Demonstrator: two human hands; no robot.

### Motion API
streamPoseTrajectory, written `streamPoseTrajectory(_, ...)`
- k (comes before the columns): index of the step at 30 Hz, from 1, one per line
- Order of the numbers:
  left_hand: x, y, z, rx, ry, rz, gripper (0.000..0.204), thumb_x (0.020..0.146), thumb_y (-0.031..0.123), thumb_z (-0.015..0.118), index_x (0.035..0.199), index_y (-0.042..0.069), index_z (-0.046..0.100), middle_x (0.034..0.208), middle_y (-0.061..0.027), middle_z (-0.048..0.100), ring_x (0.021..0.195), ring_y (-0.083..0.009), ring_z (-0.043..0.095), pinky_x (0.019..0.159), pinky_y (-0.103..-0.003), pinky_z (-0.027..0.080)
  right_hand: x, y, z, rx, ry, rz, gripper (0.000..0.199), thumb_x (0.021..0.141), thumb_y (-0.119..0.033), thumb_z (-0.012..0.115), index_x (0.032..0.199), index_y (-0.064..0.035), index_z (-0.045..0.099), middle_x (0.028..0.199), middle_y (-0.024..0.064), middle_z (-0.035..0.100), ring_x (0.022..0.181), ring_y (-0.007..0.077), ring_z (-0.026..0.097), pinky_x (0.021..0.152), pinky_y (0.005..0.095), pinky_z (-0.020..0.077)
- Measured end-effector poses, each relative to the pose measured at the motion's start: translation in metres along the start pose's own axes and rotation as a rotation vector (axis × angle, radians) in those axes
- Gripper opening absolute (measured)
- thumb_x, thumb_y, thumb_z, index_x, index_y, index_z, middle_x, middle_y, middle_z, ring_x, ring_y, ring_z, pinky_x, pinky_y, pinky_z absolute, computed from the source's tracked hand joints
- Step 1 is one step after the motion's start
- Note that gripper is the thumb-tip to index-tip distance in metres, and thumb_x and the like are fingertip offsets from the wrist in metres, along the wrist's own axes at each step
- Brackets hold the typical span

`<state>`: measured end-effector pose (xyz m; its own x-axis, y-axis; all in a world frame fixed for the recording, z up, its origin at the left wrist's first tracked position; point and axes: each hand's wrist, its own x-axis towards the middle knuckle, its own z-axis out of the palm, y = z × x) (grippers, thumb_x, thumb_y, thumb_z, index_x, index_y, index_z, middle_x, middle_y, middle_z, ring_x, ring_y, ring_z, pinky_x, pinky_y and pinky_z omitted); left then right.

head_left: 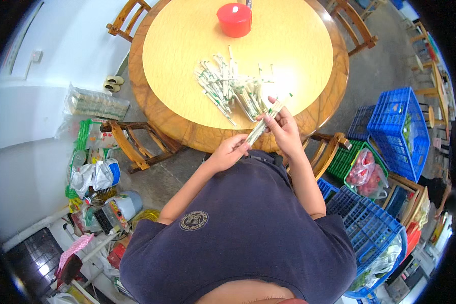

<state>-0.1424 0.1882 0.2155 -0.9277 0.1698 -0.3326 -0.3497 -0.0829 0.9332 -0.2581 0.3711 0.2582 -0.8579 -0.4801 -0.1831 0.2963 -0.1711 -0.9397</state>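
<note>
Between my hands, in front of the table's near edge, is a small bundle of wrapped disposable chopsticks (257,131) in white sleeves with green print. My left hand (230,152) closes on the lower end of the bundle. Higher up, my right hand (282,126) grips the same bundle, its fingers partly behind the sleeves. Beyond it, a loose heap of similar wrapped chopsticks (219,83) lies criss-crossed on the round table (172,66). How many sticks I hold cannot be told.
A red round container (234,20) stands at the table's far side. Wooden chairs (131,144) surround the table. Blue crates (397,129) and bags of red produce (366,172) are stacked at the right. A plastic-wrapped pack (97,104) and household clutter line the left wall.
</note>
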Motion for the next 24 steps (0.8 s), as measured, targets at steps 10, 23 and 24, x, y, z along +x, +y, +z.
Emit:
streamPoseTrajectory(10,0.024,0.0,0.009,-0.079,-0.07,0.013,0.031,0.108,0.024,0.043,0.122,-0.001,0.055,0.099,-0.0097,0.066,0.086,-0.0156,0.066,0.078,-0.029,0.054,-0.006,0.023,-0.005,-0.118,0.021,0.039,0.044,0.101,-0.014,0.06,0.141,-0.0023,0.048,0.096,0.0004,0.064,0.079,0.0059,0.056,0.069,0.023,0.0481)
streamPoseTrajectory(23,0.021,-0.011,0.006,-0.257,-0.004,0.019,0.022,0.103,0.021,0.055,0.114,0.003,0.054,0.093,-0.0064,0.065,0.082,-0.0141,0.065,0.073,-0.028,0.053,-0.013,0.012,-0.007,-0.265,-0.049,0.048,0.049,0.104,-0.014,0.052,0.15,-0.0013,0.04,0.107,0.0042,0.064,0.09,0.0083,0.057,0.08,0.0242,0.0485)
streamPoseTrajectory(24,0.02,-0.012,0.003,-0.263,0.014,0.035,0.02,0.103,0.021,0.056,0.112,0.004,0.054,0.092,-0.0053,0.065,0.079,-0.0124,0.063,0.071,-0.026,0.052,-0.011,0.01,-0.005,-0.273,-0.059,0.052,0.049,0.104,-0.014,0.052,0.15,-0.0013,0.04,0.107,0.0042,0.064,0.09,0.0083,0.057,0.08,0.0242,0.0485)
